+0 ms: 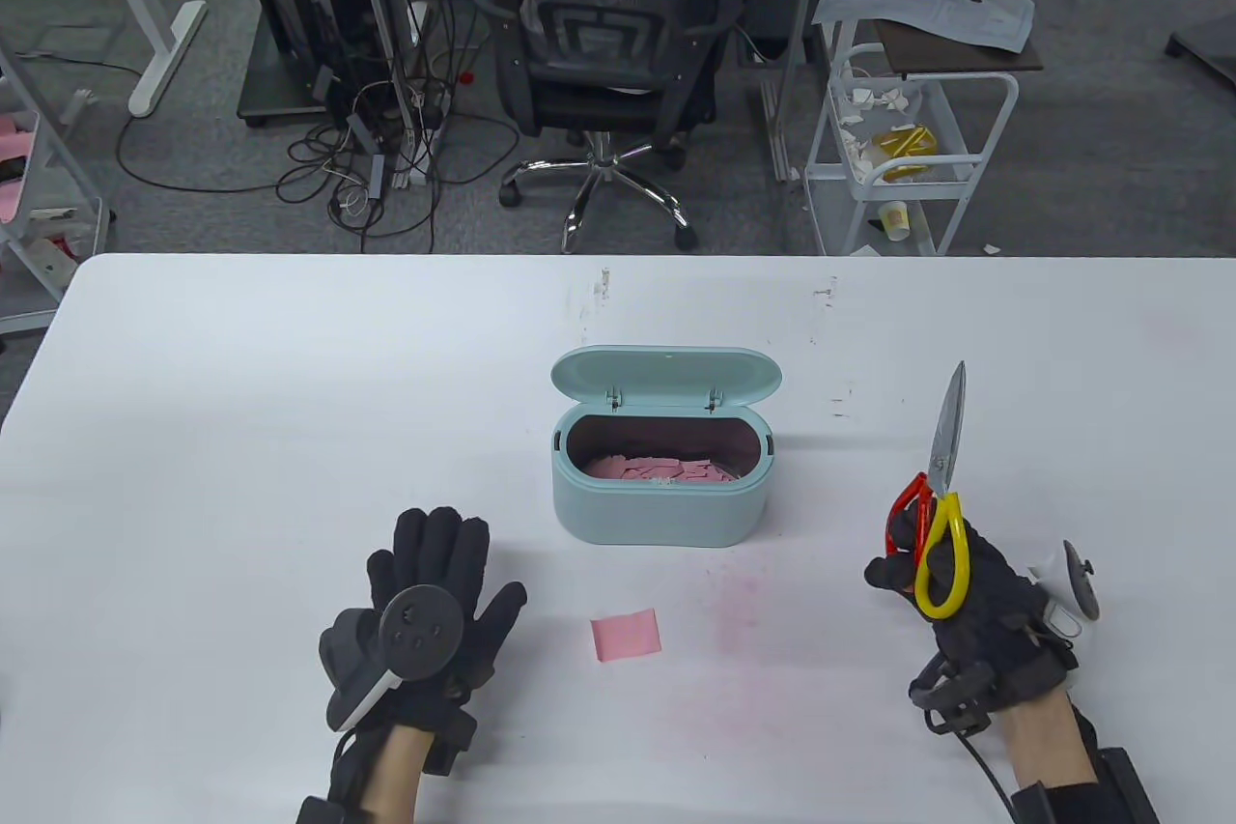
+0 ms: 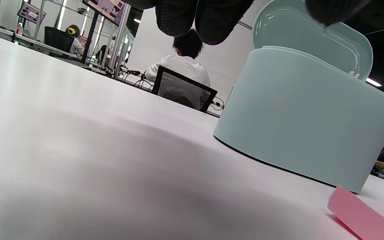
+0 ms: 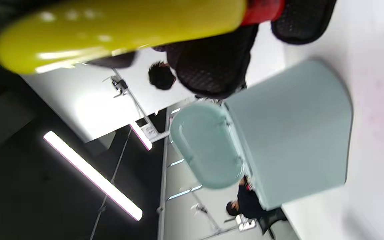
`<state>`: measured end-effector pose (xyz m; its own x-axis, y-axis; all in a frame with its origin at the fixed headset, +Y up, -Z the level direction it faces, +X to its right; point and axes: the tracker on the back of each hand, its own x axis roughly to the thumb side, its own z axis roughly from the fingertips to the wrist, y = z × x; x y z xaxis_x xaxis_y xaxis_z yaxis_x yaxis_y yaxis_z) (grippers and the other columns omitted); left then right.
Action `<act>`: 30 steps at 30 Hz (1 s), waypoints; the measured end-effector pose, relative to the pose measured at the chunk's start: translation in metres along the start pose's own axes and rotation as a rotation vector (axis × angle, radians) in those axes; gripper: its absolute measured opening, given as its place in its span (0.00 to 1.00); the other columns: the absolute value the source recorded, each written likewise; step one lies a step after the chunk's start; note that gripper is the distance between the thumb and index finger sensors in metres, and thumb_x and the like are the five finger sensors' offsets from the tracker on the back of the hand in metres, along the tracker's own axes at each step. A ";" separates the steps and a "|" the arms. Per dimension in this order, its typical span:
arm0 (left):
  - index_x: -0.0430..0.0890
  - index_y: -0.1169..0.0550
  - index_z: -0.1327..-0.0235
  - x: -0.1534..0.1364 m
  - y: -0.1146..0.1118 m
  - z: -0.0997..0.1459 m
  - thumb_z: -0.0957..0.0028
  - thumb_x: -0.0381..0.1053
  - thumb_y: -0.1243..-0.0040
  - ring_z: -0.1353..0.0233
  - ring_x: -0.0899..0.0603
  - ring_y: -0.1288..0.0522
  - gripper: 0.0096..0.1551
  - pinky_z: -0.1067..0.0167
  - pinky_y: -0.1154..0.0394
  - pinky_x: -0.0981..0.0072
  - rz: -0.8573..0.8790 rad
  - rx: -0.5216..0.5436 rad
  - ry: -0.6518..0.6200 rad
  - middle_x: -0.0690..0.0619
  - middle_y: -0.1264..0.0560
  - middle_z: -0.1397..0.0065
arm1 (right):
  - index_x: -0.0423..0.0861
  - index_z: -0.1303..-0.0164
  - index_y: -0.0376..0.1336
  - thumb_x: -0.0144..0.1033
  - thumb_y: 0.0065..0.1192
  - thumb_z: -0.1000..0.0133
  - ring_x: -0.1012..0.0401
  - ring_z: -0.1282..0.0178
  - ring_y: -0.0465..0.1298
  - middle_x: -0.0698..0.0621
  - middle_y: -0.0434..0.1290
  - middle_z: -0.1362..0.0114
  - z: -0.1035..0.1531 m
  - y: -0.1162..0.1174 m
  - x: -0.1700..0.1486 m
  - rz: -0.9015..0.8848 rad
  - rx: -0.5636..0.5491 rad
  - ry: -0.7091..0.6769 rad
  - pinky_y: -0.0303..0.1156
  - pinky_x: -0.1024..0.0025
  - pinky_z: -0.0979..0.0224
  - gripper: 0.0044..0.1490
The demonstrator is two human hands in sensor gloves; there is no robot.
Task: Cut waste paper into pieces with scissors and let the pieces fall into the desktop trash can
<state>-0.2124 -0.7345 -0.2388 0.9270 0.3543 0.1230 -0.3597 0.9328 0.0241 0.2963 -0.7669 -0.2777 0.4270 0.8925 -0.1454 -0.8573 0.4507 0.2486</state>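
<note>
1. The right hand (image 1: 951,587) grips the steel scissors with red and yellow handles (image 1: 935,500), blades closed and pointing away from it.
2. The left hand (image 1: 425,616) lies flat and empty, fingers straight.
3. A small pink paper square (image 1: 626,636) lies just right of the left hand, with the open pale-blue oval trash can (image 1: 661,500) beyond it already holding pink pieces.
4. Judged step: between cuts. Next, the left hand should pinch the square and lift it above the can.
</note>
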 end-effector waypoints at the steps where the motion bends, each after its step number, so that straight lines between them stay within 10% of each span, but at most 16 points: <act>1: 0.51 0.39 0.16 0.000 0.000 0.000 0.47 0.76 0.57 0.12 0.33 0.54 0.49 0.24 0.55 0.32 0.003 0.000 0.000 0.43 0.47 0.10 | 0.47 0.32 0.57 0.58 0.68 0.56 0.62 0.51 0.83 0.49 0.70 0.35 0.000 0.005 0.001 0.029 0.021 0.008 0.67 0.39 0.30 0.46; 11: 0.50 0.33 0.19 0.008 -0.005 -0.001 0.47 0.74 0.56 0.13 0.32 0.48 0.46 0.24 0.50 0.33 0.038 0.022 -0.049 0.42 0.40 0.13 | 0.47 0.37 0.62 0.66 0.61 0.55 0.65 0.57 0.87 0.51 0.76 0.41 0.017 0.053 -0.005 0.100 0.291 -0.010 0.71 0.44 0.31 0.44; 14: 0.50 0.32 0.20 0.009 -0.009 -0.002 0.47 0.74 0.55 0.13 0.32 0.46 0.46 0.24 0.49 0.33 0.029 0.005 -0.056 0.42 0.38 0.13 | 0.44 0.36 0.57 0.61 0.57 0.55 0.53 0.44 0.87 0.49 0.74 0.38 0.021 0.065 -0.007 0.110 0.274 -0.029 0.65 0.40 0.28 0.44; 30: 0.50 0.16 0.40 0.050 -0.020 0.000 0.51 0.77 0.48 0.29 0.34 0.22 0.41 0.29 0.33 0.36 -0.176 -0.027 -0.071 0.46 0.16 0.34 | 0.49 0.39 0.61 0.65 0.66 0.58 0.65 0.63 0.88 0.57 0.79 0.49 0.025 0.066 -0.010 0.159 0.204 -0.058 0.73 0.44 0.34 0.44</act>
<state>-0.1592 -0.7350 -0.2333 0.9651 0.1811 0.1890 -0.1891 0.9816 0.0251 0.2429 -0.7455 -0.2358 0.3118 0.9495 -0.0357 -0.8421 0.2936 0.4524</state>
